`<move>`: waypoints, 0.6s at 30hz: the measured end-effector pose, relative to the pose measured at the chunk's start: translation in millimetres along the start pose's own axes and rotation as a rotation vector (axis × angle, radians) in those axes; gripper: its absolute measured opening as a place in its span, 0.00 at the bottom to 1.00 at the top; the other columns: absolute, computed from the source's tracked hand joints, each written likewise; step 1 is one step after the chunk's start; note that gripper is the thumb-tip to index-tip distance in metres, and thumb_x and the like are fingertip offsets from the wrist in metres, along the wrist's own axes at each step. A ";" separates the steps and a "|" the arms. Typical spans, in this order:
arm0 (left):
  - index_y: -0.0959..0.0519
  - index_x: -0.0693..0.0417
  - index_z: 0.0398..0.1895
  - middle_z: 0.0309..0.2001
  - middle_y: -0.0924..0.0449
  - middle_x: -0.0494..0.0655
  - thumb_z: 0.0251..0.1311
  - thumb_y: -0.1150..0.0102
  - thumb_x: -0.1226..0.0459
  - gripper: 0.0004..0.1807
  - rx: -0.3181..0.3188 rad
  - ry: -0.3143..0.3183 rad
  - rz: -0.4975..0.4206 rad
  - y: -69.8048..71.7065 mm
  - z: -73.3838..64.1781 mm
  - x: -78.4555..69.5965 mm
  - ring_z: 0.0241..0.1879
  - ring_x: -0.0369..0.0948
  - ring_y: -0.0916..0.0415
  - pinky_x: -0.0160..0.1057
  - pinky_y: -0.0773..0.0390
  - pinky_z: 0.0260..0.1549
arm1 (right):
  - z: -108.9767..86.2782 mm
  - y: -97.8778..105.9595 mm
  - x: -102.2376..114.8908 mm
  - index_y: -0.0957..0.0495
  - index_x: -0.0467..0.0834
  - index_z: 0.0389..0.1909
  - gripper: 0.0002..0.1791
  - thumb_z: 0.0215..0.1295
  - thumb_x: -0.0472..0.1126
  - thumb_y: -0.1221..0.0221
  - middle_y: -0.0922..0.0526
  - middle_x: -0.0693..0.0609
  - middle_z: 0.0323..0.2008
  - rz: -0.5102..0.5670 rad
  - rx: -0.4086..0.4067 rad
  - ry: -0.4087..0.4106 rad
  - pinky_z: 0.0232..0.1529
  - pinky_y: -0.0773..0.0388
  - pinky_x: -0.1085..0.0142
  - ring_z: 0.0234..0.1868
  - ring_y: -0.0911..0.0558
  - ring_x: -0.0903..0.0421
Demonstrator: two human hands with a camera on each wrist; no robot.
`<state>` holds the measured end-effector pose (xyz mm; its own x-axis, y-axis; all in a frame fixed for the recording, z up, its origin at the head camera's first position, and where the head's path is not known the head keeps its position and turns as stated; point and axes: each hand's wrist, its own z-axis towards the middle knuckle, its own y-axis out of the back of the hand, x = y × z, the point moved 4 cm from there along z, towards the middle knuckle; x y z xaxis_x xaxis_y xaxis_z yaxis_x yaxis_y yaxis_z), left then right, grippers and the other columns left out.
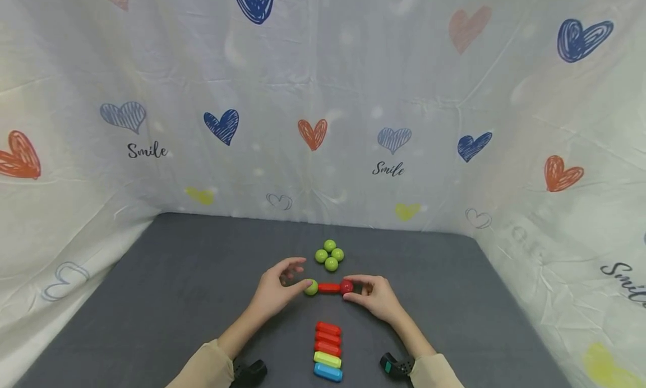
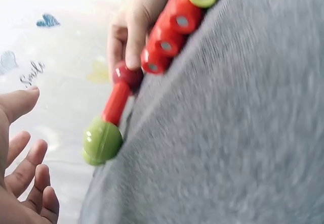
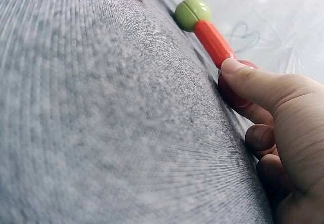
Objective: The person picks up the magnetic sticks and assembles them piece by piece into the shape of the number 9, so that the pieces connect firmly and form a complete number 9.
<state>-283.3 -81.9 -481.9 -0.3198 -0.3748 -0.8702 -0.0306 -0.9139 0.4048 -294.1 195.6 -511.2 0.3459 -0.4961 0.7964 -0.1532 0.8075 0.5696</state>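
A red rod (image 1: 329, 287) lies on the grey table, joined to a green ball (image 1: 311, 288) on its left and a dark red ball (image 1: 346, 287) on its right. My right hand (image 1: 377, 300) pinches the red ball between thumb and fingers; the right wrist view shows the thumb (image 3: 248, 80) across it. Beside the green ball is my left hand (image 1: 275, 290), fingers spread and loosely bent. In the left wrist view a gap separates those fingers (image 2: 30, 171) from the ball.
Several green balls (image 1: 330, 255) sit clustered just beyond the rod. Nearer to me, a column of short rods has red ones (image 1: 328, 338), then a yellow one (image 1: 327, 359) and a blue one (image 1: 328, 372). A white curtain with printed hearts (image 1: 313, 134) surrounds the grey table (image 1: 202, 253).
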 end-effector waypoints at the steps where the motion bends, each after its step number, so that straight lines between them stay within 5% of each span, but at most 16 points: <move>1: 0.16 0.50 0.64 0.49 0.13 0.48 0.61 0.21 0.56 0.28 0.003 -0.006 0.003 0.8 -1.4 -3.1 0.41 0.40 0.25 0.38 0.26 0.41 | 0.1 -0.3 -0.2 0.11 0.48 0.56 0.21 0.62 0.47 0.23 0.32 0.59 0.13 0.002 0.001 0.000 0.17 0.41 0.72 0.12 0.35 0.68; 9: 0.12 0.40 0.57 0.49 0.14 0.43 0.61 0.21 0.56 0.21 0.080 -0.027 -0.012 -3.8 -16.2 -21.3 0.35 0.38 0.26 0.35 0.26 0.33 | -0.5 -1.5 -0.2 0.11 0.47 0.56 0.22 0.61 0.46 0.22 0.32 0.58 0.13 0.015 -0.001 -0.011 0.17 0.41 0.72 0.12 0.35 0.69; 18: 0.11 0.52 0.55 0.46 0.12 0.47 0.62 0.22 0.58 0.19 0.272 -0.066 0.006 -25.2 -30.4 -24.2 0.20 0.31 0.33 0.32 0.30 0.20 | 0.1 -0.8 0.9 0.11 0.47 0.56 0.21 0.63 0.47 0.23 0.32 0.60 0.13 -0.010 -0.002 0.006 0.17 0.42 0.73 0.12 0.37 0.70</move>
<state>-246.0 -54.5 -479.6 -0.3814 -0.3610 -0.8510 -0.2784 -0.8330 0.4781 -293.9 194.5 -511.0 0.3528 -0.5022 0.7895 -0.1480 0.8032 0.5770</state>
